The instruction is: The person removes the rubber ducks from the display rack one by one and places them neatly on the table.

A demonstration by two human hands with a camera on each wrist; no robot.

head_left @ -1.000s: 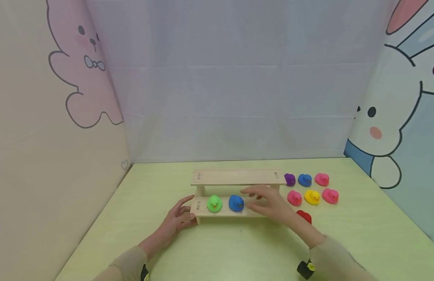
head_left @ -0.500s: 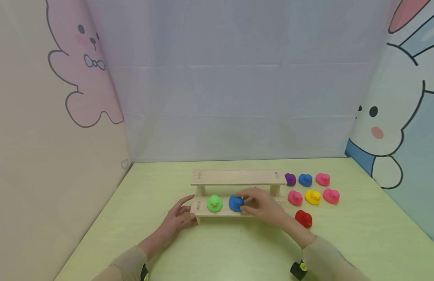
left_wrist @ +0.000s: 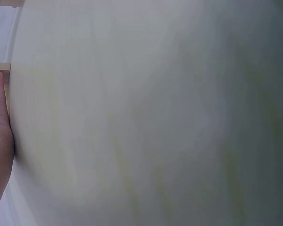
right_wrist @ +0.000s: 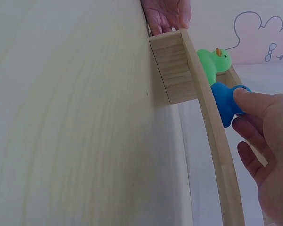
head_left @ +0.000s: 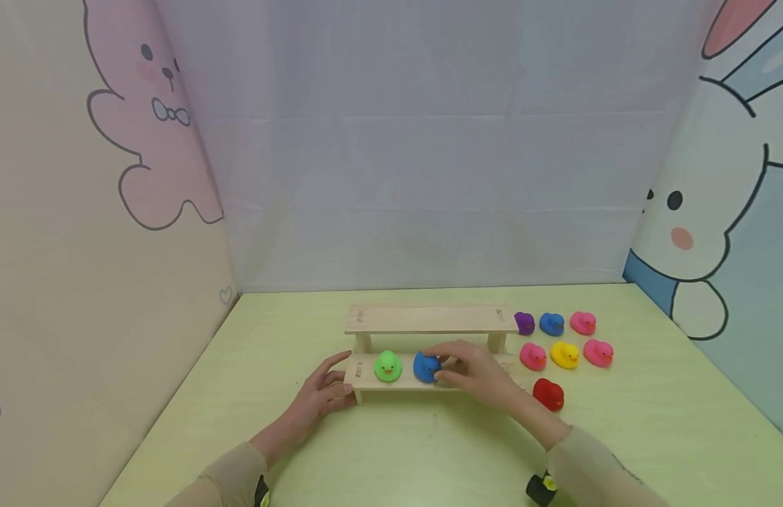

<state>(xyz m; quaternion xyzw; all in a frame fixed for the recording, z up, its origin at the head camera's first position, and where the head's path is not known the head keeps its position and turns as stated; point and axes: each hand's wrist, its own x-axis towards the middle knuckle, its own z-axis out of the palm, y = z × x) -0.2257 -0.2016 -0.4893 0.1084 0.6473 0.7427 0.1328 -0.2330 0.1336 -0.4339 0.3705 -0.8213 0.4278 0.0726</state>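
A two-step wooden shelf [head_left: 429, 319] stands on the table. On its lower step sit a green rubber duck [head_left: 388, 366] and, to the right of it, a blue rubber duck [head_left: 425, 367]. My right hand [head_left: 477, 373] pinches the blue duck between thumb and fingers; the right wrist view shows the thumb [right_wrist: 254, 101] on the duck's head. At the shelf's left end, my left hand [head_left: 318, 392] grips the lower step, its thumb at the front corner. Only part of that hand [left_wrist: 0, 136] appears in the left wrist view.
Right of the shelf, rubber ducks stand in rows: purple [head_left: 524, 323], blue [head_left: 552, 324] and pink [head_left: 583, 322] behind, with a yellow one [head_left: 565, 355] between two pink ones in front. A red duck [head_left: 548, 394] sits nearest my right forearm. Cloth walls surround the table.
My right hand has moved left along the lower step and taken hold of the blue duck, uncovering the red duck. My left hand has stayed at the shelf's end.
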